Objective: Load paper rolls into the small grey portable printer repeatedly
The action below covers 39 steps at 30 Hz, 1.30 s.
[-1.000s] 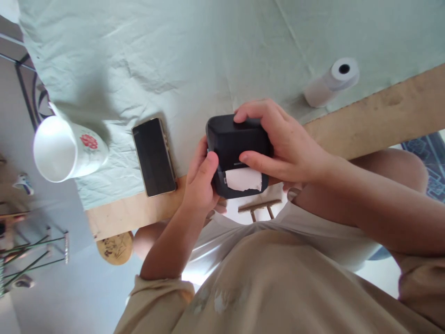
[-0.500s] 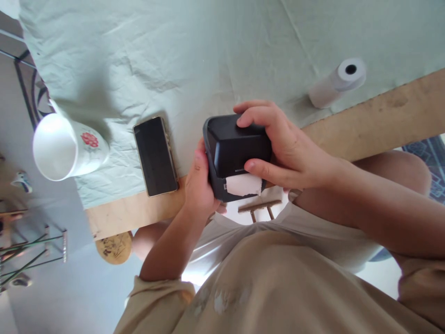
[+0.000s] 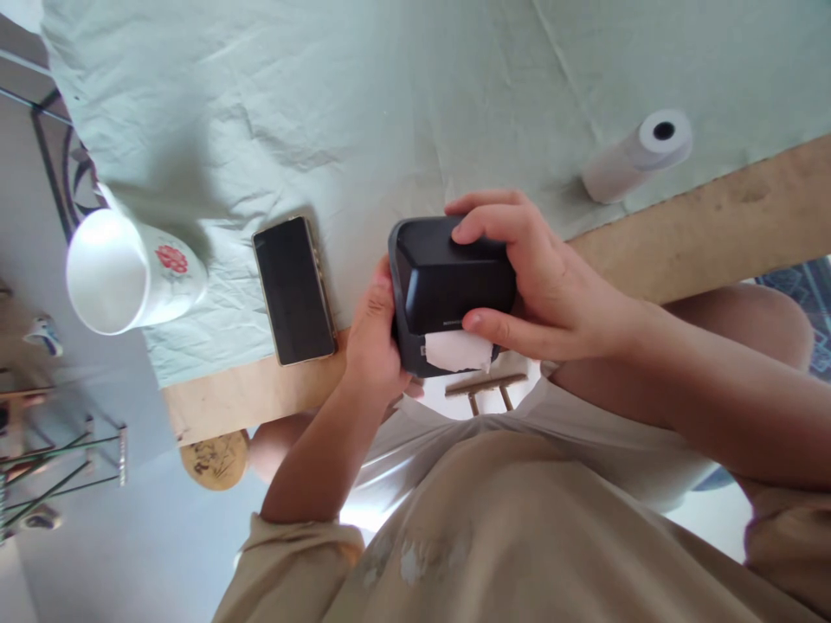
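Observation:
A black receipt printer (image 3: 447, 272) is held between both hands over the table's front edge. White paper (image 3: 458, 350) sticks out of its near side, just below small lettering on the cover. My left hand (image 3: 376, 337) grips the printer's left side, thumb along the edge, its other fingers mostly hidden underneath. Across the right part of the cover, my right hand (image 3: 532, 268) is closed on the printer, thumb by the paper and fingertips on the top. A roll of white paper (image 3: 610, 169) with a dark core stands on the cloth at the right.
A black-screened phone (image 3: 295, 290) lies left of the printer. Farther left is a white cup (image 3: 165, 277) with a red flower. Pale green cloth (image 3: 363, 104) covers the table, with a bare wooden edge (image 3: 733, 203) in front. A round stool (image 3: 214, 459) stands below at the left.
Both hands and the printer appear slightly farther right in view, as do the cup, phone and paper roll. The grip on the printer looks the same.

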Tool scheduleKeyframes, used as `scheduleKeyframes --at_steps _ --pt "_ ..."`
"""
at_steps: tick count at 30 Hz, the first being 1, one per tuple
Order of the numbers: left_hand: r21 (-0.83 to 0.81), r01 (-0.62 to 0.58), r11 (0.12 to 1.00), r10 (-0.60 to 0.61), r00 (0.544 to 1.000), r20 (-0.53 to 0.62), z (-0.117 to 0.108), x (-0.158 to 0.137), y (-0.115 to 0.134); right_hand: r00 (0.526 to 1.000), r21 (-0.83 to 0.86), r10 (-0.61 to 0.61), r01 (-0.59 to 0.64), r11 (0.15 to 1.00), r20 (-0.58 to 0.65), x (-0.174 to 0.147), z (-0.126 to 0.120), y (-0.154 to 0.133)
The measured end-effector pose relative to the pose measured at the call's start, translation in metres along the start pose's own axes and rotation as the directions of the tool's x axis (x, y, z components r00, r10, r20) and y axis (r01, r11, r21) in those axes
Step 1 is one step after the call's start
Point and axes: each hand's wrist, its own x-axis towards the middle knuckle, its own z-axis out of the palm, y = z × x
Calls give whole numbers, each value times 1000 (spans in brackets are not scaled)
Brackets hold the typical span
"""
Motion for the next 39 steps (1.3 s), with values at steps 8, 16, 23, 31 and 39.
scheduleKeyframes --at_steps 8,16,23,31,39 --pt "11 59 998 -59 998 3 -1 1 3 1000 8 -5 5 1000 -26 -1 1 -2" --pt "21 -7 1000 8 1000 -21 0 4 3 1000 -14 -22 22 1000 -16 1 0 -3" --pt "-115 -131 985 129 991 -24 3 7 1 1000 24 3 -4 1000 8 1 0 1" --pt "-107 -95 990 91 995 -42 2 9 -1 1000 -120 2 -5 993 -21 2 -12 0" --pt "-141 -92 986 89 996 -27 3 10 -2 1000 -93 10 -10 996 1 1 -12 2"
